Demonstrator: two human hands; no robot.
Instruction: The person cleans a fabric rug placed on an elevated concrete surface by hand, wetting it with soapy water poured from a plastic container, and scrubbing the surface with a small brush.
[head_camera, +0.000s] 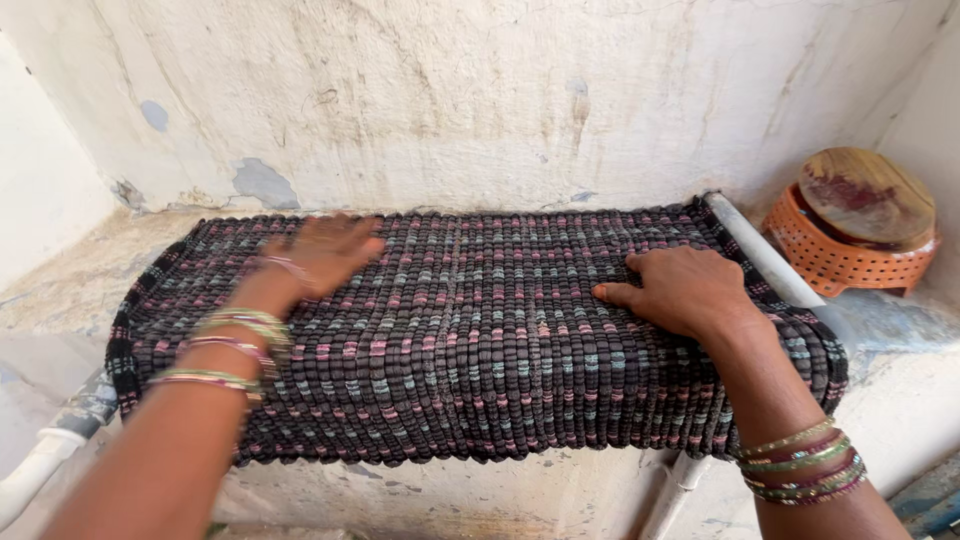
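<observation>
Here a dark woven mat (470, 340), flecked pink and grey, lies draped over a white pipe frame against a flaking plaster wall (480, 90). At about 9 o'clock a pipe end (40, 465) sticks out below the mat's left edge. The left hand (320, 255), blurred, lies flat on the mat at roughly 10 o'clock, fingers spread apart and gripping nothing; bangles (235, 345) ring the wrist. The right hand (685, 290) presses palm-down on the mat at about 2 o'clock, fingers slightly apart, thumb pointing left, also holding nothing. Behind it the frame's far pipe (760, 250) shows bare beside the mat's right edge. At 3 o'clock, well apart from the mat, an orange perforated basket (835, 255) sits upturned under a round wooden board (865, 195). To smooth the mat well, I judge both palms should stay flat and sweep outward evenly, so the weave lies square on the frame.
</observation>
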